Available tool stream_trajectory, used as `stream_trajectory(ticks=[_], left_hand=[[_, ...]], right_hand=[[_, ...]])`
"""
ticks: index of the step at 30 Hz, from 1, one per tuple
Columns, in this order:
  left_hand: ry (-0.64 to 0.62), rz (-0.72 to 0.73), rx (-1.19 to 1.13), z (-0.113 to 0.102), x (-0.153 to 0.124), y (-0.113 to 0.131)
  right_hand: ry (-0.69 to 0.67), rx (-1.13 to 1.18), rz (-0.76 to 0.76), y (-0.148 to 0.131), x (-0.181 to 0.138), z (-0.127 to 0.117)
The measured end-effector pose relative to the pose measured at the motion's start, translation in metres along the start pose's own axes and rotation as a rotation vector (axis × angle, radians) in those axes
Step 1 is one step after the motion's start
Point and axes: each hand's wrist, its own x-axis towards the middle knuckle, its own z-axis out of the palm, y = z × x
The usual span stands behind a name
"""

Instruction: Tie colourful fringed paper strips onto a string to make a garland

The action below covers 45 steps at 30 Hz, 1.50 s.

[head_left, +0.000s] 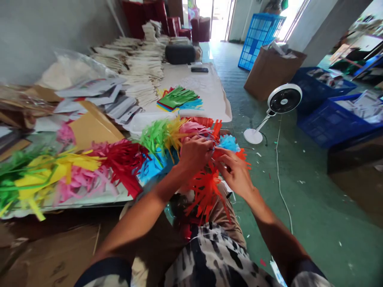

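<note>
Over my lap, my left hand (196,152) is closed on a bunch of fringed tissue-paper tassels, its fingers curled at the gathered part. Close beside it, my right hand (236,169) pinches the same bunch between thumb and forefinger. An orange-red tassel (206,185) hangs below both hands. Around them lie a pink tassel (193,128), a yellow tassel (175,133), a light green tassel (154,135) and a light blue tassel (228,141). What exactly sits between the fingertips is too small to make out.
More tassels, including a dark red one (128,157) and a yellow one (50,169), cover the table's left side. Flat fringed paper sheets (181,97) lie farther back, near stacked pale strips (139,69). A fan (284,99), blue crates (338,119) and a cardboard box (271,71) stand right.
</note>
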Motion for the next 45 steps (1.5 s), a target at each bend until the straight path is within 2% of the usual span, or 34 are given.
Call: stream_trajectory(ticks=[3,5,8,10,12,17,26,29,33,36,42,45], left_hand=[[0.106,0.049,-0.109,-0.024,-0.006,-0.001],[0.213,0.012,-0.305,-0.037,-0.012,-0.002],[0.272,-0.071,-0.791,-0.048,-0.023,-0.001],[0.24,-0.09,-1.063,-0.049,-0.028,0.001],[0.225,-0.099,-1.194,-0.046,-0.032,0.003],[0.268,-0.191,-1.33,-0.036,-0.034,0.007],[0.24,-0.262,-1.488,-0.033,-0.045,0.005],[0.263,-0.282,-1.469,-0.034,-0.048,0.007],[0.318,-0.28,-1.443,-0.032,-0.05,0.012],[0.319,-0.286,-1.479,-0.027,-0.052,0.013],[0.164,-0.211,-1.53,-0.027,-0.055,0.005],[0.134,-0.218,-1.531,-0.026,-0.054,-0.002]], right_hand=[[0.01,-0.127,-0.043,-0.001,0.015,-0.001],[0.084,-0.088,-0.048,-0.005,0.023,-0.003],[0.152,0.173,0.053,-0.016,0.027,-0.01],[0.105,0.405,0.186,-0.026,0.025,-0.014],[0.047,0.573,0.278,-0.035,0.021,-0.016],[-0.028,0.655,0.322,-0.048,0.014,-0.013],[-0.099,0.799,0.401,-0.046,0.012,-0.002],[-0.094,0.732,0.358,-0.046,0.012,0.003],[-0.016,0.507,0.213,-0.047,0.013,0.012],[0.021,0.477,0.187,-0.047,0.015,0.017],[-0.09,0.796,0.405,-0.045,0.014,0.02],[-0.132,0.842,0.447,-0.044,0.013,0.021]])
